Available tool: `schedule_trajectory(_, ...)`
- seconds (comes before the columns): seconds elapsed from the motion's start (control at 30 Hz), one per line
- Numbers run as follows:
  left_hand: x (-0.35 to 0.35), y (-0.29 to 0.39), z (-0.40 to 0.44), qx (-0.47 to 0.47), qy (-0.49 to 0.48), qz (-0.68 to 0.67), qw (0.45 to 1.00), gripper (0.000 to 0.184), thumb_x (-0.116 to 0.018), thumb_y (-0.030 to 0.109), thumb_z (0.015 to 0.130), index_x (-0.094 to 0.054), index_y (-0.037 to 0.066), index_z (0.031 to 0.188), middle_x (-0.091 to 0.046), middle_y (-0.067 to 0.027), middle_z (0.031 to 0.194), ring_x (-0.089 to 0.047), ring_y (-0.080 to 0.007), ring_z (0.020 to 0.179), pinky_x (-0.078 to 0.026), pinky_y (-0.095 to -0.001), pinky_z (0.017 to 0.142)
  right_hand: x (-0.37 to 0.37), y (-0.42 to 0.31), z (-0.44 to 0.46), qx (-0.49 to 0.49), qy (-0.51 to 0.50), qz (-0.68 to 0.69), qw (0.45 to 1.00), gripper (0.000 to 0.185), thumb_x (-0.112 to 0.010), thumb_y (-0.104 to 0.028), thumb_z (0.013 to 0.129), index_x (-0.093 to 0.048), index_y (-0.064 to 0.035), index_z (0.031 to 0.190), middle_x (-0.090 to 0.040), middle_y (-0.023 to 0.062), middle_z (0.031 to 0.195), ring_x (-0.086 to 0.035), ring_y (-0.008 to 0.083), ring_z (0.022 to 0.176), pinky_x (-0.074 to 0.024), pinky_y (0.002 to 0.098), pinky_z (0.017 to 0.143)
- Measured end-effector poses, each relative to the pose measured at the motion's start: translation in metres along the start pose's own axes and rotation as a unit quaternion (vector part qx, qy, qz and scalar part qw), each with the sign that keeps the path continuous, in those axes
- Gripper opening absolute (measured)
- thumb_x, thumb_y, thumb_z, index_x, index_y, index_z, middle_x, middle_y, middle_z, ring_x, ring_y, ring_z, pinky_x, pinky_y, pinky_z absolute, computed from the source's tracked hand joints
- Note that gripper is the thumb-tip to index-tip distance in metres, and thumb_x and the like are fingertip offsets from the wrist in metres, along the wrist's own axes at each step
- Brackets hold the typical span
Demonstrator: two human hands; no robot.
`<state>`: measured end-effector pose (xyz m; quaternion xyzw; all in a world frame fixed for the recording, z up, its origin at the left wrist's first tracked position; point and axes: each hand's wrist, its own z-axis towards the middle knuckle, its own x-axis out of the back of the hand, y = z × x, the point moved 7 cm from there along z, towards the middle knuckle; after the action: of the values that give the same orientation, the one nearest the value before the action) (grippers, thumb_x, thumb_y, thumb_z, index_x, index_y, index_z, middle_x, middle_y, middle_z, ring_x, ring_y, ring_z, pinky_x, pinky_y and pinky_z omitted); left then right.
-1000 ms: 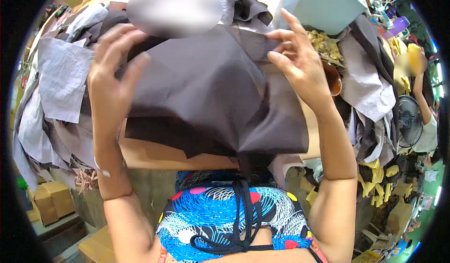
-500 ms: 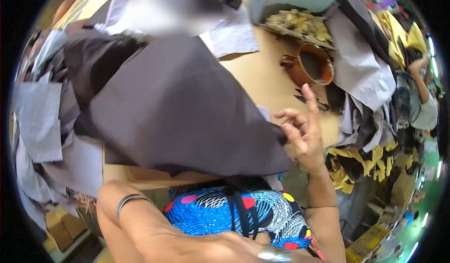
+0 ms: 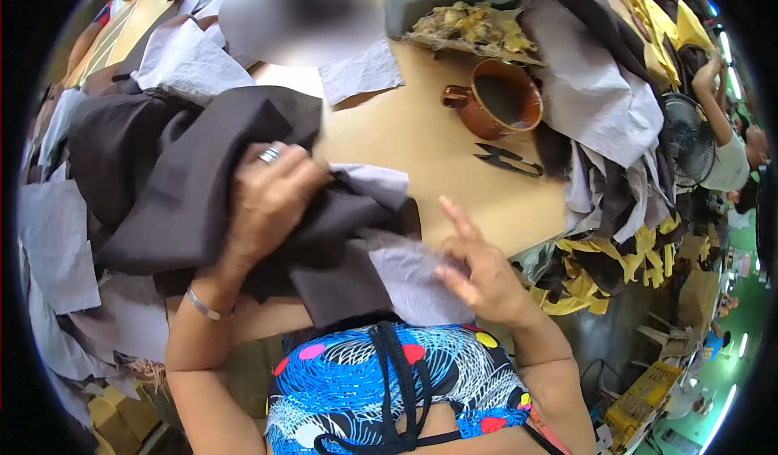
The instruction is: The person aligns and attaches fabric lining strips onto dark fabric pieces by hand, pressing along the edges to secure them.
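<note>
dark brown fabric (image 3: pixel 174 204), just swept leftward, bunched in clenched left hand (image 3: pixel 279 192), so grey-white cloth (image 3: pixel 413 285) lies uncovered near right hand (image 3: pixel 485 283), fingers loosely parted.

The mug (image 3: pixel 480 116) was brown, the table (image 3: pixel 438 159) around it tan. Cloth (image 3: pixel 174 212) left of it was dark brown.

The cloth (image 3: pixel 182 192) lies under the left fingers (image 3: pixel 297 163) and left of the right fingers (image 3: pixel 460 220). On the bench (image 3: pixel 389 139), beyond the right fingers and to their right, lie snips (image 3: pixel 506 162), with a mug (image 3: pixel 478 119) behind them; the fan (image 3: pixel 690 143) stands farther right.
</note>
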<state>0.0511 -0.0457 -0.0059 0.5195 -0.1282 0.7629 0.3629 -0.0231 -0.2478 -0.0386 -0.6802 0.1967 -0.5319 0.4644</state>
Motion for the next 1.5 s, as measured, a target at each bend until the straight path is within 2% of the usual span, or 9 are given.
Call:
schedule_trajectory(0.23,0.097,-0.131,-0.110,0.356,0.324,-0.303,0.822,0.014,-0.052,0.014,0.094,-0.058,0.002,0.093,-0.053,0.0039,0.090,-0.048,-0.0072,0.084,-0.037,-0.0205,0.079,0.022,0.004,0.064,0.048,0.118,-0.056,0.990,0.070,-0.052,0.006,0.079,-0.027,-0.0074,0.142,-0.056,0.0062,0.072,-0.052,0.0128,0.065,-0.0430,0.0232,0.067)
schedule_trajectory(0.37,0.118,-0.159,-0.180,0.464,-0.083,-0.208,0.857,0.017,-0.054,0.015,0.091,-0.058,0.000,0.097,-0.058,0.0002,0.092,-0.053,-0.0111,0.088,-0.039,-0.0220,0.079,0.026,-0.015,0.075,0.061,0.091,-0.007,0.994,0.072,-0.052,0.008,0.077,-0.026,-0.0076,0.142,-0.057,0.0039,0.068,-0.050,0.0087,0.062,-0.0428,0.0226,0.065)
schedule_trajectory(0.43,0.151,-0.139,-0.163,0.381,0.026,0.235,0.894,0.012,-0.052,0.009,0.091,-0.059,0.000,0.091,-0.057,0.0009,0.082,-0.045,-0.0065,0.065,-0.038,-0.0225,0.060,0.020,-0.029,0.076,0.113,0.076,-0.024,0.990,0.071,-0.053,0.007,0.076,-0.028,-0.0068,0.142,-0.058,0.0048,0.069,-0.051,0.0078,0.060,-0.0425,0.0211,0.062)
schedule_trajectory(0.57,0.157,-0.034,-0.088,0.292,0.261,0.043,0.919,0.019,-0.056,0.012,0.086,-0.060,0.001,0.101,-0.063,-0.0107,0.091,-0.057,-0.0179,0.074,-0.045,-0.0308,0.070,0.019,-0.059,0.072,0.182,0.087,-0.045,0.978,0.070,-0.061,0.001,0.076,-0.031,-0.0003,0.139,-0.058,0.0058,0.066,-0.051,0.0081,0.059,-0.0423,0.0202,0.060)
schedule_trajectory(0.77,0.006,0.046,0.001,-0.009,-0.131,-0.198,0.971,0.033,-0.073,0.019,0.069,-0.056,0.009,0.095,-0.061,-0.0059,0.086,-0.060,-0.0244,0.085,-0.037,-0.0418,0.098,0.050,-0.101,0.048,0.260,0.133,-0.136,0.947,0.072,-0.070,-0.012,0.072,-0.037,0.0069,0.133,-0.058,0.0055,0.062,-0.049,0.0081,0.057,-0.0403,0.0201,0.059)
schedule_trajectory(1.07,0.032,-0.009,-0.040,0.092,-0.153,0.079,0.981,0.023,-0.065,0.008,0.068,-0.053,0.012,0.087,-0.056,-0.0048,0.079,-0.059,-0.0245,0.068,-0.046,-0.0373,0.081,0.032,-0.056,0.076,0.156,-0.096,-0.109,0.977,0.068,-0.057,0.009,0.067,-0.042,-0.0009,0.132,-0.060,0.0207,0.106,-0.063,0.0278,0.074,-0.0485,0.0367,0.072)
schedule_trajectory(1.23,0.126,-0.017,-0.028,0.048,0.205,0.413,0.886,0.044,-0.062,0.003,0.069,-0.061,0.024,0.108,-0.058,0.0036,0.098,-0.056,-0.0159,0.060,-0.047,-0.0274,0.056,0.026,-0.098,0.119,0.446,0.218,-0.355,0.792,0.051,-0.063,0.002,0.070,-0.061,-0.0126,0.119,-0.067,0.0036,0.091,-0.060,0.0183,0.077,-0.0451,0.0289,0.073)
schedule_trajectory(1.37,0.051,0.012,-0.049,-0.066,-0.017,0.391,0.918,0.037,-0.051,0.019,0.083,-0.058,0.028,0.119,-0.059,0.0067,0.115,-0.058,-0.0100,0.076,-0.044,-0.0285,0.062,-0.006,-0.040,0.113,0.456,0.170,-0.452,0.748,0.050,-0.058,-0.020,0.075,-0.056,-0.0203,0.125,-0.055,-0.0024,0.078,-0.054,0.0108,0.073,-0.0402,0.0286,0.075)
schedule_trajectory(1.5,-0.007,0.033,-0.063,-0.034,-0.164,0.220,0.961,0.039,-0.050,0.013,0.079,-0.057,0.013,0.116,-0.053,0.0020,0.123,-0.052,-0.0077,0.061,-0.039,-0.0262,0.060,0.003,-0.017,0.093,0.332,0.079,-0.387,0.857,0.046,-0.055,-0.007,0.075,-0.058,-0.0117,0.120,-0.061,0.0077,0.097,-0.060,0.0218,0.086,-0.0465,0.0361,0.079)
